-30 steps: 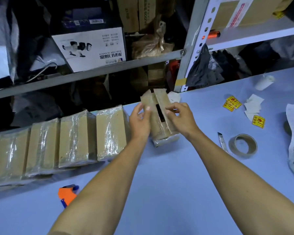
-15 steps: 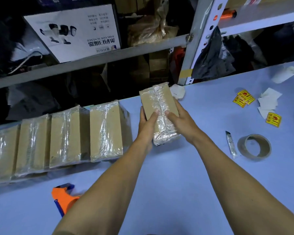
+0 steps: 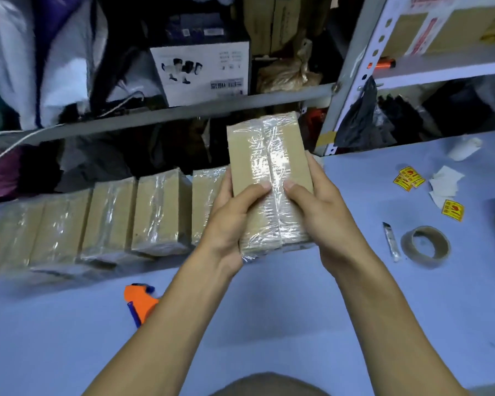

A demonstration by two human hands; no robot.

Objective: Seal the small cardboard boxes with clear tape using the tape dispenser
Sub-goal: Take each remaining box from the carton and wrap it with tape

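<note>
Box (image 3: 269, 178) up off table (image 3: 269, 324), held between my left hand (image 3: 229, 224) and right hand (image 3: 323, 218) so top face tilts toward me for checking seam. Fingers curl round sides, both thumbs pressed flat on top near centre line, likely smoothing tape. Brown cardboard, clear wrinkled tape along middle seam and over near end, glare on it. Flaps look closed. Dispenser (image 3: 139, 302) lies on table, near left forearm. Taped boxes (image 3: 109, 221) rowed at left.

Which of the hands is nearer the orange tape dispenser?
Left. The left hand grips the box above and right of the dispenser; the right hand grips its far side, farther away.
</note>
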